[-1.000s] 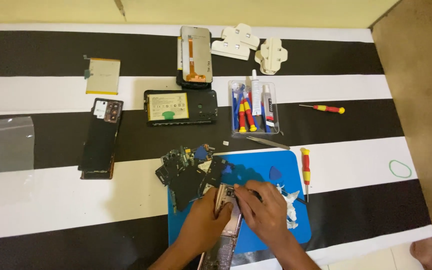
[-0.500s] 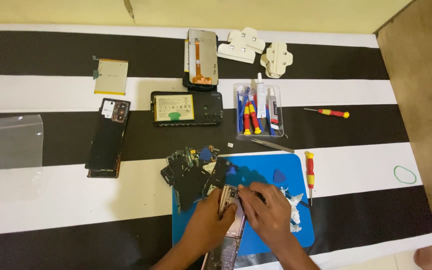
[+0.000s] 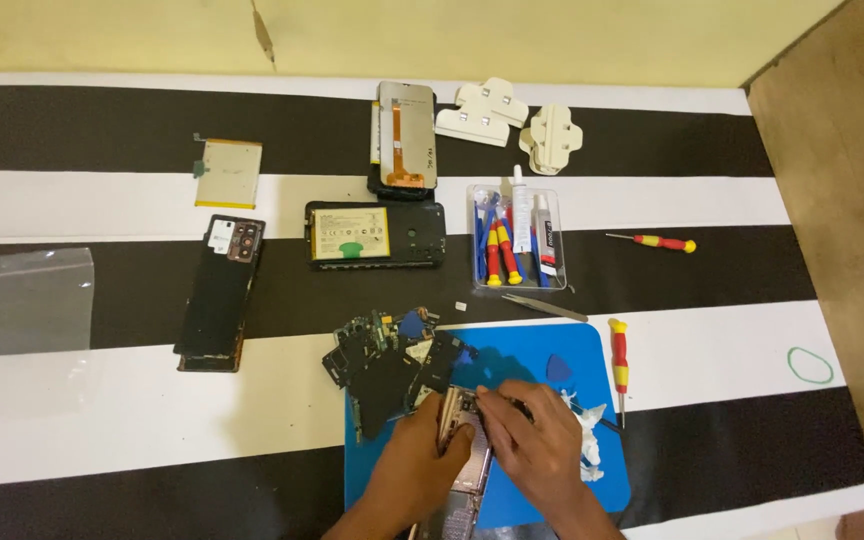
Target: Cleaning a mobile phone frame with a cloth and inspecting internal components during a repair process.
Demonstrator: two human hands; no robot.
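Rose-gold phone frame (image 3: 459,450), stripped open, gripped by left hand (image 3: 417,470) and right hand (image 3: 542,445).

Both forearms bare, no sleeves, no rings.

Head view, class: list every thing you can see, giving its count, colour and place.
Mat: 1, blue, near centre.
Phone frame: 1, metallic, on mat, in both hands.
Circuit parts: pile, black, mat's left edge.
Phone back: 1, black, left.
Open phone: 1, black, centre.
Battery: 1, yellow-white, upper left.
Screen: 1, grey, top.
Tool tray: 1, clear, centre right.
Screwdrivers: 2 loose, red-yellow, right.
Tweezers: 1, silver, above mat.
Bag: 1, clear, far left.
Left hand; right hand: on frame.
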